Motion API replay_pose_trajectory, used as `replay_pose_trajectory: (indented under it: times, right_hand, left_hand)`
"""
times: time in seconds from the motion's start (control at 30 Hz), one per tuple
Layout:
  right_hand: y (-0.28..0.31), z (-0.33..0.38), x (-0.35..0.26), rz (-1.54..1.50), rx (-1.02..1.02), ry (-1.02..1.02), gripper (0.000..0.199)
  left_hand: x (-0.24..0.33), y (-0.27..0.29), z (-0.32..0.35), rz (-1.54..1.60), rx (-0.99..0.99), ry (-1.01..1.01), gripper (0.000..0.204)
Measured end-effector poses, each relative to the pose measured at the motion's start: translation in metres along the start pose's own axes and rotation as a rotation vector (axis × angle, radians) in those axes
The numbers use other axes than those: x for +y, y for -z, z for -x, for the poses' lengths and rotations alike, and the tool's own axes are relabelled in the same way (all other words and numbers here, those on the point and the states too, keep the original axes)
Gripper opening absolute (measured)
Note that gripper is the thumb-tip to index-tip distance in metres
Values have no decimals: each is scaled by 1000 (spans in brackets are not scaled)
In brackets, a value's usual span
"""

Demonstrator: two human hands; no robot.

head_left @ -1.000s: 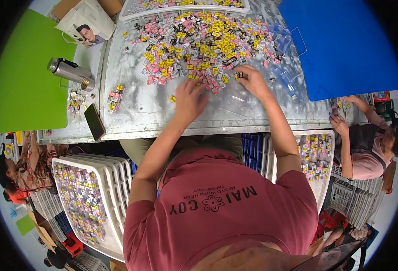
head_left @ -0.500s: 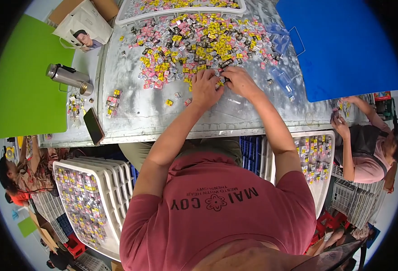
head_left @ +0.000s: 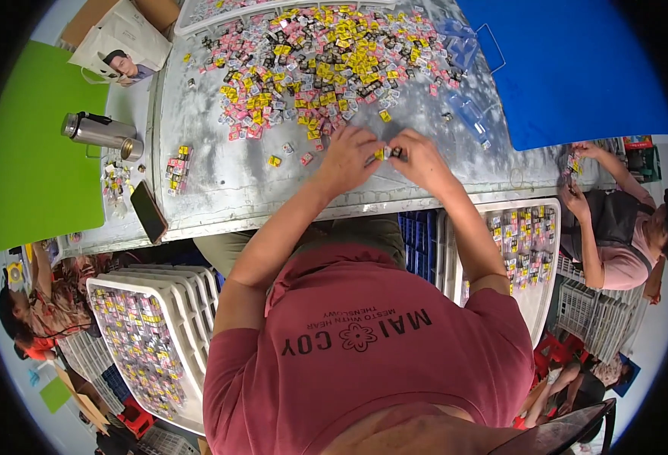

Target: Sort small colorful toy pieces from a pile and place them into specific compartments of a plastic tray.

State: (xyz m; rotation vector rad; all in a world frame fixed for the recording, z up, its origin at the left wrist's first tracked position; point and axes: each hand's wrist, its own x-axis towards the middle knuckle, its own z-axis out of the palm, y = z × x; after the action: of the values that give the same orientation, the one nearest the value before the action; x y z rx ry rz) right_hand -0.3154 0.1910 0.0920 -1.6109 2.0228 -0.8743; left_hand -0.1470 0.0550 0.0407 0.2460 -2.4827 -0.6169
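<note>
My left hand (head_left: 349, 161) and my right hand (head_left: 425, 162) face each other over the near part of the metal-topped table (head_left: 258, 201). Both are closed, fingertips pinching a short row of small square pieces between them. A yellow piece (head_left: 380, 154) shows at my left fingertips and a black piece (head_left: 396, 152) at my right ones; the fingers hide the rest. Just beyond lies a wide loose pile of pink, yellow, black and white square pieces (head_left: 319, 72). A few loose ones, including a yellow piece (head_left: 275, 161), lie left of my left hand.
Left on the table are a block of joined pieces (head_left: 178, 171), a phone (head_left: 149, 212) and a steel flask (head_left: 95, 129). Clear plastic cases (head_left: 470, 121) lie right, near a blue board (head_left: 576, 76). Filled trays (head_left: 133, 280) stand below the edge. A co-worker's hand (head_left: 576, 201) works at right.
Both hands have drawn back from the pile toward me, with the small pieces between their fingertips. The whole view has shifted slightly.
</note>
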Motion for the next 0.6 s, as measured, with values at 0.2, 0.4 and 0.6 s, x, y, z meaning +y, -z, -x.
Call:
replay_pose_trajectory:
  times: [0.2,0.4,0.6]
  right_hand:
    - [-27,25,12,229,160,207,29]
    - [-30,35,18,42,124,-19,28]
    - [-32,38,28,166,232,205,33]
  left_hand:
    - [3,-16,16,18,-47,-39,34]
    - [7,-13,15,22,-5,-26,31]
    - [8,-12,9,7,-100,-23,30]
